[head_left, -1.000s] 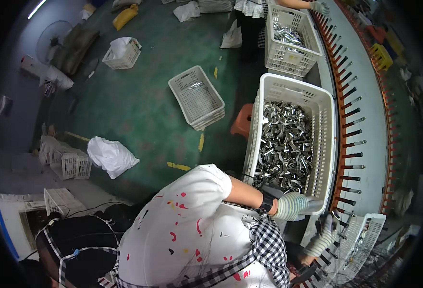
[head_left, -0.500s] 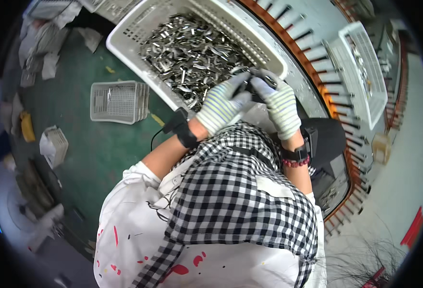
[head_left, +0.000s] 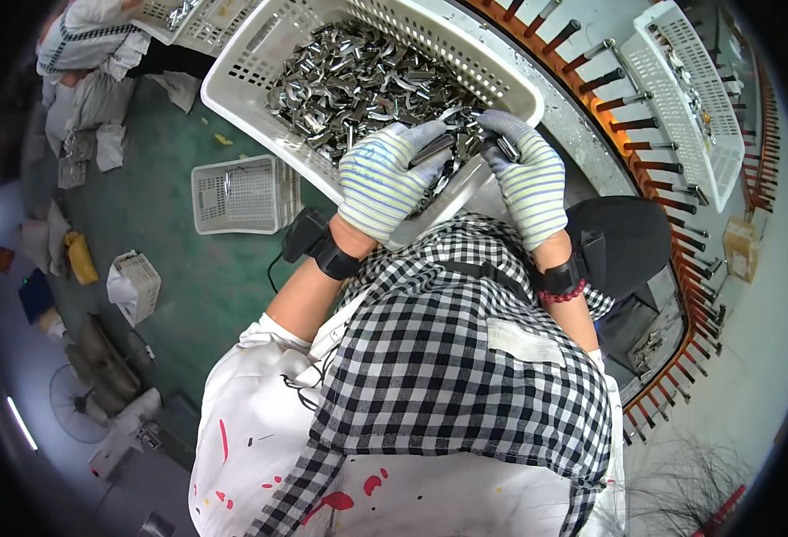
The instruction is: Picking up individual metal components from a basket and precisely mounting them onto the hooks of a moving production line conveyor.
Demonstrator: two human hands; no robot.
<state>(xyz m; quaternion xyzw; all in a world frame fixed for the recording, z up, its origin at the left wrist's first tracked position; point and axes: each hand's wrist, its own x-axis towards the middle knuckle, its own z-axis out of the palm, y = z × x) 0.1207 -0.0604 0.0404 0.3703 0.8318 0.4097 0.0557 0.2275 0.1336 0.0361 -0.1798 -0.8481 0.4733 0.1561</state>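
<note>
The left hand (head_left: 378, 179) pinches a dark metal piece (head_left: 431, 150), its long axis running eight to two o'clock. The right hand (head_left: 534, 188) pinches a shiny metal piece (head_left: 508, 149), slanting roughly ten to four. Both are at the white basket's (head_left: 242, 79) four-o'clock end. Each grip covers part of its piece, leaving full shapes unclear.

Glossy metal parts (head_left: 358, 80) lie heaped in a large crate (head_left: 273, 148) of smooth, matt plastic. At the large crate's lower edge, the left glove (head_left: 380, 179) and right glove (head_left: 530, 183) are soft-looking knitted cloth. Below the large crate, the person's apron (head_left: 438, 358) is matt woven cloth, creased. Below and left of it, the floor (head_left: 215, 295) looks smooth; far right of it, a box (head_left: 741, 246) resembles matt cardboard.
</note>
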